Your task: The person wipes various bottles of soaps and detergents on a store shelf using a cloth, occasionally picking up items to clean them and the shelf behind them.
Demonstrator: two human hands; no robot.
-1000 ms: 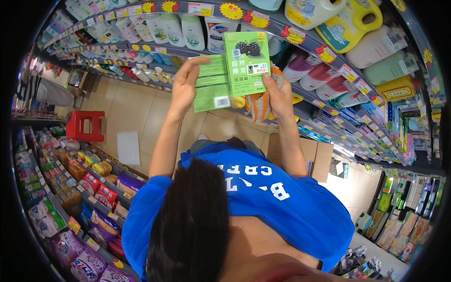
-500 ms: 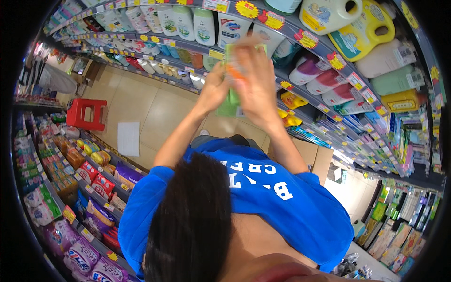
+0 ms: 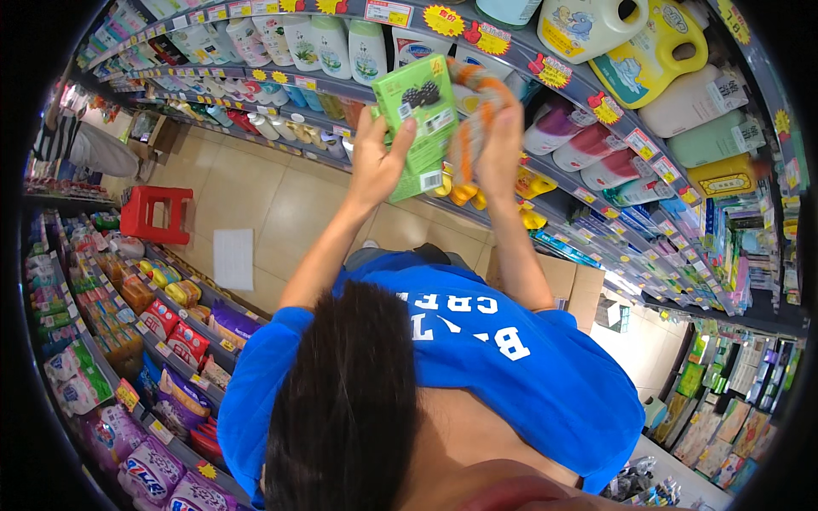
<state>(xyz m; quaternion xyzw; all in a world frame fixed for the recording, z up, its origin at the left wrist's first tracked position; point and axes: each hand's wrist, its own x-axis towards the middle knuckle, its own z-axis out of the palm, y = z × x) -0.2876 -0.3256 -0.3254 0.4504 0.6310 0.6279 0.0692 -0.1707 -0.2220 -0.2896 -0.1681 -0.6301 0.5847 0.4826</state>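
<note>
My left hand (image 3: 380, 163) is closed round a flat green box (image 3: 417, 128) with dark berries pictured on it and a barcode at its lower corner. The thumb lies across the front of the box, and the box is held tilted in front of the shelf. Just right of it, my right hand (image 3: 503, 149) grips a grey and orange striped cloth (image 3: 467, 145). The cloth bunches and loops up above the fingers, slightly blurred. It hangs close to the box's right edge; whether they touch I cannot tell.
Shelves ahead hold white bottles (image 3: 366, 51), a yellow jug (image 3: 652, 55) and purple-capped bottles (image 3: 554, 128). A red stool (image 3: 157, 211) stands on the tiled floor at left, near a white sheet (image 3: 233, 259). Lower left shelves carry packaged goods (image 3: 189, 339). A cardboard box (image 3: 554, 277) sits to my right.
My right hand and the cloth have moved right, away from the front of the green box, uncovering it. The left hand has shifted slightly left and lower, with the box still held.
</note>
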